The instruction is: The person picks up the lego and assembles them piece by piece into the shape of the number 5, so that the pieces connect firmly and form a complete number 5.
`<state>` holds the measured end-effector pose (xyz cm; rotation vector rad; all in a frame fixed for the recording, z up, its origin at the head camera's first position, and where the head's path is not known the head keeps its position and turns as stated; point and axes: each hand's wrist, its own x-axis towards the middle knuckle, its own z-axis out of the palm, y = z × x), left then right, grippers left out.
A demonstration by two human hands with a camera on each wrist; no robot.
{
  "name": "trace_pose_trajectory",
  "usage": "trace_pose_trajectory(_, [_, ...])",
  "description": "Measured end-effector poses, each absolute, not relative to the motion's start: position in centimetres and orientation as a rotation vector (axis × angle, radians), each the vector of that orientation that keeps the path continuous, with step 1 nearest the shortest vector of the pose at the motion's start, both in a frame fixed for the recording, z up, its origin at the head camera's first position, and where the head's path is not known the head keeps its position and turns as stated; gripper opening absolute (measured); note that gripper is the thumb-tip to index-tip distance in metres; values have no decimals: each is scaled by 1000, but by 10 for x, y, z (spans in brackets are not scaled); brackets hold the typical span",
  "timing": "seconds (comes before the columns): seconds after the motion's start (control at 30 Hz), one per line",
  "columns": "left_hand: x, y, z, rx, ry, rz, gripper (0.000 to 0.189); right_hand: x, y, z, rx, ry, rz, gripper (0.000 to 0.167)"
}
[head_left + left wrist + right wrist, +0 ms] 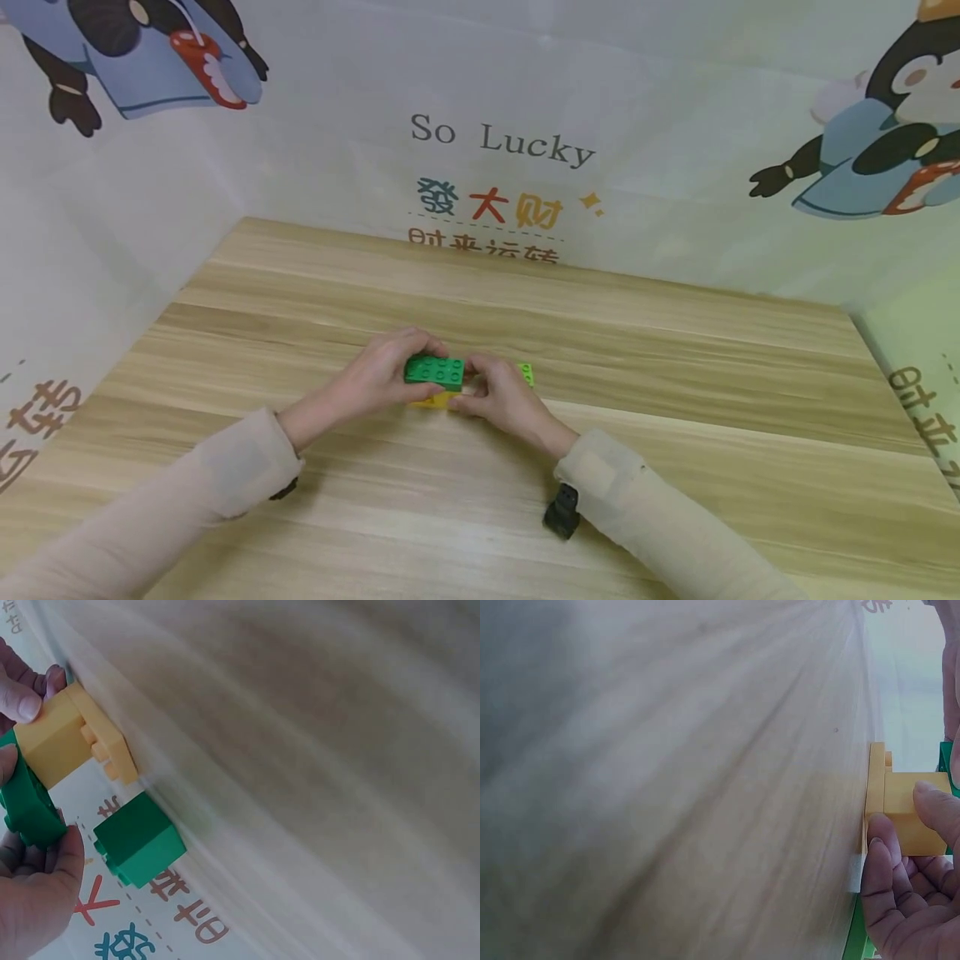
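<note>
Head view: the green brick (448,372) sits over the yellow stack (437,401), mid-table (420,517); the left hand (382,371) grips it between thumb and curled fingers, narrowly parted, while the right hand (506,396) pinches the yellow. A light-green piece (527,374) is partly hidden beside it. Left wrist view: a thick yellow block (56,739) stands on a studded base (109,742); a second green block (141,838) stands apart. Whether the held brick is seated cannot be told. Right wrist view: right thumb and fingers clasp the stack low. Judged light, stiff, smooth plastic, not fragile; best held by the long sides, clear of studs and underside.
</note>
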<state>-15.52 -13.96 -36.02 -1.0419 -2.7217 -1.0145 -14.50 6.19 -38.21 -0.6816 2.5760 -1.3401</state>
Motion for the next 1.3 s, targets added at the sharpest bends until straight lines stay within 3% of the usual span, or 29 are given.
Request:
trace_pose_trajectory(0.47, [-150,-140,-365,-961,-2712,-1031,37,-149,70,-370,-760,2355,-1302,32])
trace_pose_trajectory(0.63, [-148,-140,-363,-951,-2714,-1021,37,-158,84,-359,-779,2336,-1236,40])
trace_pose_trajectory(0.8, [-145,-139,-363,-933,-2704,-997,38,-173,89,-349,-717,2429,-1257,38])
trace_pose_trajectory(1.3, [-141,-140,-366,-905,-2672,-900,38,-210,42,-352,-754,2518,-1169,37])
